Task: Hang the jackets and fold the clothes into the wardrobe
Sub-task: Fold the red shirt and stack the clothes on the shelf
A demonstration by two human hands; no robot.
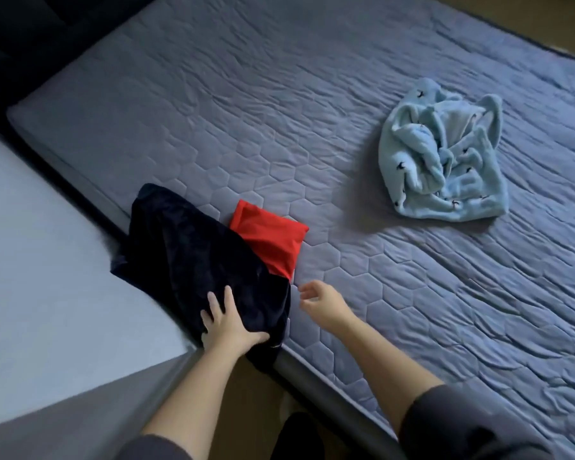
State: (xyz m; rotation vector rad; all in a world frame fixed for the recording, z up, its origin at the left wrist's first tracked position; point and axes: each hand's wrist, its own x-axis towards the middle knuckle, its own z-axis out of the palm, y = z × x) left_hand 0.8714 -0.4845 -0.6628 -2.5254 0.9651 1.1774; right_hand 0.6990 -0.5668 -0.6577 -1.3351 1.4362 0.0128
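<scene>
My left hand (228,322) lay flat on the dark navy garment (193,247), palm down and fingers spread. The fingers pointed toward eleven o'clock and the thumb stretched out toward three, along the cloth's near edge. The forearm ran up from six o'clock, bare to the elbow, where a dark grey sleeve (153,448) began.

My right hand (322,302) hovered just off the navy garment's edge, at about three o'clock from it, holding nothing. Its fingers were loosely curled, with thumb and forefinger tips drawn near each other and pointing toward nine o'clock. I could not tell whether it touched the mattress (279,111) beneath it. That forearm came in from five o'clock and was also bare up to a pushed-back grey sleeve.

The navy garment lay in a rumpled heap at the near left corner of the quilted blue-grey mattress, its lower end drooping over the bed's edge toward six o'clock. A folded red garment (269,240) lay at one o'clock from my left hand, partly tucked under the navy cloth, with its far corner showing. A crumpled light blue fleece garment (445,161) with small dark marks sat well apart from both, out at two o'clock on the mattress. A pale grey surface (47,260) filled the view at nine o'clock beside the bed.
</scene>
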